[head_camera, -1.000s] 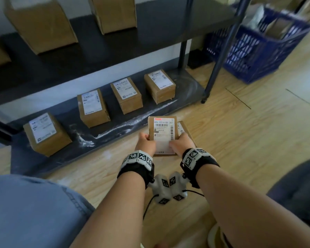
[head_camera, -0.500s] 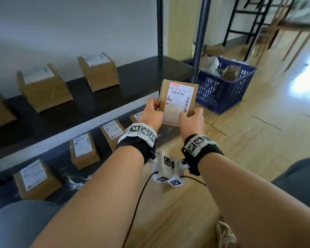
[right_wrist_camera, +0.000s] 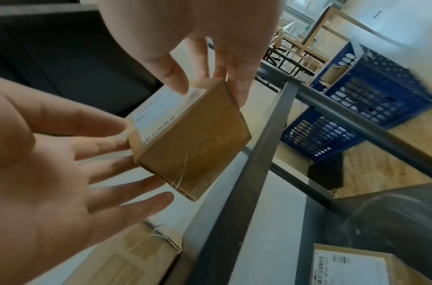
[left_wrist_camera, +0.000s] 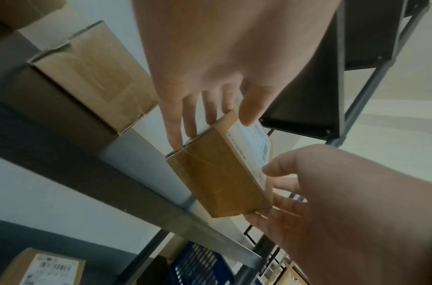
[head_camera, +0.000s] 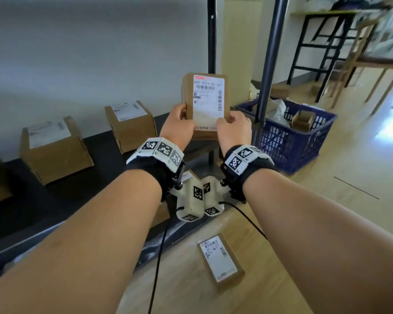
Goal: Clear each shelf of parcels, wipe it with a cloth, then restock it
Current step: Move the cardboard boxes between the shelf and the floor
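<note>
Both hands hold one small brown parcel (head_camera: 205, 103) with a white barcode label, raised in front of the wall above the right end of the dark middle shelf (head_camera: 55, 200). My left hand (head_camera: 178, 126) pinches its lower left corner, thumb on the label side and fingers behind. My right hand (head_camera: 234, 130) pinches the lower right corner the same way. In the left wrist view the parcel (left_wrist_camera: 219, 173) sits between the left hand (left_wrist_camera: 217, 125) and the right hand. The right wrist view shows the parcel (right_wrist_camera: 192, 138) under the right hand (right_wrist_camera: 210, 86). Two larger parcels (head_camera: 55, 150) (head_camera: 129, 125) stand on the middle shelf.
A flat labelled parcel (head_camera: 220, 261) lies on the wooden floor by the bottom shelf. The rack's dark post (head_camera: 266, 64) rises just right of the held parcel. A blue basket (head_camera: 288, 141) with packages stands beyond it. Wooden tables and a black frame fill the back right.
Both hands have lifted the parcel from the floor up to above the middle shelf. The other small parcel stays on the floor.
</note>
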Available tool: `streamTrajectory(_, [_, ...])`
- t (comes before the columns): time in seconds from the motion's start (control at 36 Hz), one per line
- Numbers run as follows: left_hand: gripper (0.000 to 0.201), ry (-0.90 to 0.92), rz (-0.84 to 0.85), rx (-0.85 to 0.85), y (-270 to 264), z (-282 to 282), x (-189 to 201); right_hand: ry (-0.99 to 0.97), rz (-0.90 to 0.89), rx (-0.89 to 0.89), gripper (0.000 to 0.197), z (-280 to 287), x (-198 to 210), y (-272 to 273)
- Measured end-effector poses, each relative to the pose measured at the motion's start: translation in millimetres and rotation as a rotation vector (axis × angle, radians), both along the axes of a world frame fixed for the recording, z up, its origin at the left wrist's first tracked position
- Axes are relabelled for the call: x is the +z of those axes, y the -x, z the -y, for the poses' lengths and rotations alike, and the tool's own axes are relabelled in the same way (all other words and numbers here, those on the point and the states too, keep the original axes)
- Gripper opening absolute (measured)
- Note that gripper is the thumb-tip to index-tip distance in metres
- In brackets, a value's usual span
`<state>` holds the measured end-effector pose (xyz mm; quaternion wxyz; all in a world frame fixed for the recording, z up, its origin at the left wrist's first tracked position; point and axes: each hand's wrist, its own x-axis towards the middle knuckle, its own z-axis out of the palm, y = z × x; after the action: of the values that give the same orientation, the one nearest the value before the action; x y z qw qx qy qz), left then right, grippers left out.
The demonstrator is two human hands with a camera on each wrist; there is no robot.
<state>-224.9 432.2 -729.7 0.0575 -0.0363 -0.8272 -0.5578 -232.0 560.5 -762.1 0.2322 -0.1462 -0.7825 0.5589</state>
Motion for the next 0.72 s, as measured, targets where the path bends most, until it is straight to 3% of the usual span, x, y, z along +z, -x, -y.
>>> streamTrajectory(0.28, [0.053, 0.017, 0.059, 0.031, 59, 22, -19, -0.038, 0.036, 0.103, 0.035, 23, 1, 75])
streamTrajectory(0.39, [0.045, -0.013, 0.126, 0.047, 81, 26, -25, -0.163, 0.051, 0.158, 0.027, 21, 3, 101])
streamTrajectory(0.56, [0.042, 0.042, 0.151, 0.081, 103, 29, -22, -0.260, 0.103, 0.295, 0.046, 24, 4, 125])
streamTrajectory(0.72, [0.061, 0.145, 0.154, 0.130, 97, 29, -13, -0.255, 0.120, 0.319, 0.060, 23, 1, 120])
